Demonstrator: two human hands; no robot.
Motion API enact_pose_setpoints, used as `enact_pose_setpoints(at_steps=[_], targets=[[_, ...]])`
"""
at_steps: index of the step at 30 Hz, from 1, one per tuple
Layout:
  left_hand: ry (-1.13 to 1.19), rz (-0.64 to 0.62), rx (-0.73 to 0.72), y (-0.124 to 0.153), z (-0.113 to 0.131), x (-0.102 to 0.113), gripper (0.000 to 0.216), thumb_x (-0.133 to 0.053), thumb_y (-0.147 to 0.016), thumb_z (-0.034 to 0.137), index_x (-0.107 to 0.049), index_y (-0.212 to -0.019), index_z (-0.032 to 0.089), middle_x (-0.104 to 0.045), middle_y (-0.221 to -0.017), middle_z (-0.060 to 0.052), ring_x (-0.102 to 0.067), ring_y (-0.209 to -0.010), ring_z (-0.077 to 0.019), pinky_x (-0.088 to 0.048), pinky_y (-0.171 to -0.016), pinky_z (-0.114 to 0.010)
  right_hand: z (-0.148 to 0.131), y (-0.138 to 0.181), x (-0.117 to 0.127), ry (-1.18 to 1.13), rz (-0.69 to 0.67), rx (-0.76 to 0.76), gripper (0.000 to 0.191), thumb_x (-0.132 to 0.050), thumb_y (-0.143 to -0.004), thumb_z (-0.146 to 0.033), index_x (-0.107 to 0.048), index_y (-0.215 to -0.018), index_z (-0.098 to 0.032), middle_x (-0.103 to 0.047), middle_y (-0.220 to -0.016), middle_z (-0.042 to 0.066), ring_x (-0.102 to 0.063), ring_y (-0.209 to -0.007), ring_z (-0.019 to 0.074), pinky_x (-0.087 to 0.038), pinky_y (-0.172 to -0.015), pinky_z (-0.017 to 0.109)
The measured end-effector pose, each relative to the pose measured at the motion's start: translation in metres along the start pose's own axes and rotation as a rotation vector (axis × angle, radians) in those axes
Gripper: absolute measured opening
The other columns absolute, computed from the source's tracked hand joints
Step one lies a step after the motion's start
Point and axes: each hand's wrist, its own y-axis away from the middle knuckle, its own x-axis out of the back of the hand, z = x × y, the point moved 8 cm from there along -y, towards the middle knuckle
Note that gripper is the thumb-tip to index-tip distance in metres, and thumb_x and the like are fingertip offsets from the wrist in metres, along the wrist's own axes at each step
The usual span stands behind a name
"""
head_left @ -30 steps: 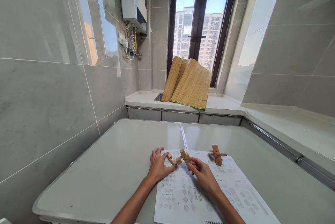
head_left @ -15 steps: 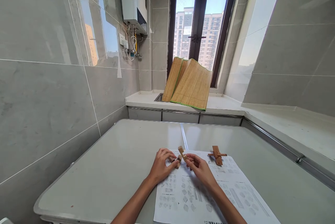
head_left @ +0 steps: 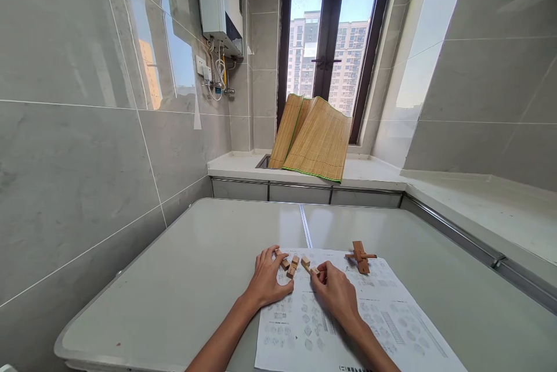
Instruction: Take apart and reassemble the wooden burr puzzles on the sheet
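Both my hands rest on a printed instruction sheet (head_left: pixel 348 325) on a grey table (head_left: pixel 195 279). My left hand (head_left: pixel 266 278) is arched, its fingertips pressed on a small light wooden puzzle piece (head_left: pixel 283 262). A second loose piece (head_left: pixel 292 268) lies just right of it. My right hand (head_left: pixel 334 292) is curled, pinching another light wooden piece (head_left: pixel 308 264) at its fingertips. The three pieces lie apart on the paper. A darker, assembled wooden cross puzzle (head_left: pixel 360 257) sits alone on the sheet's far right corner, away from both hands.
A folded bamboo mat (head_left: pixel 315 140) leans against the window on a white counter (head_left: pixel 374 172) behind the table. A water heater (head_left: pixel 220 0) hangs on the tiled left wall. The counter continues along the right side.
The joined wooden pieces held up between my hands have come apart and now lie low on the paper. Both hands dropped to the sheet.
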Motion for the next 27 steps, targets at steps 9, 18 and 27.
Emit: enact_pose_setpoints(at_steps=[9, 18, 27], targets=[[0.088, -0.062, -0.019, -0.001, -0.003, 0.003, 0.049, -0.075, -0.076, 0.043, -0.060, -0.120, 0.027, -0.062, -0.127, -0.008, -0.055, -0.119, -0.0314, -0.044, -0.103, -0.046, -0.032, 0.004, -0.015, 0.042, -0.071, 0.154, 0.010, -0.057, -0.089, -0.035, -0.053, -0.087, -0.025, -0.065, -0.067, -0.002, -0.061, -0.063, 0.0191, -0.030, -0.056, 0.026], [0.155, -0.080, 0.051, -0.001, -0.014, -0.003, 0.070, -0.076, -0.077, 0.054, -0.051, -0.138, 0.029, -0.060, -0.130, -0.009, -0.054, -0.121, -0.0327, -0.046, -0.102, -0.046, -0.045, 0.000, -0.023, 0.004, -0.113, 0.312, 0.010, -0.053, -0.092, -0.026, -0.059, -0.100, -0.024, -0.070, -0.093, 0.003, -0.068, -0.081, 0.0219, -0.039, -0.064, 0.027], [0.133, -0.042, 0.091, -0.004, -0.018, -0.004, 0.072, -0.077, -0.074, 0.056, -0.054, -0.137, 0.028, -0.060, -0.123, -0.011, -0.057, -0.116, -0.0339, -0.048, -0.097, -0.047, -0.047, -0.001, -0.026, -0.103, -0.185, 0.384, 0.028, -0.050, -0.088, -0.017, -0.063, -0.112, -0.026, -0.071, -0.112, 0.006, -0.068, -0.094, 0.0236, -0.048, -0.077, 0.031]])
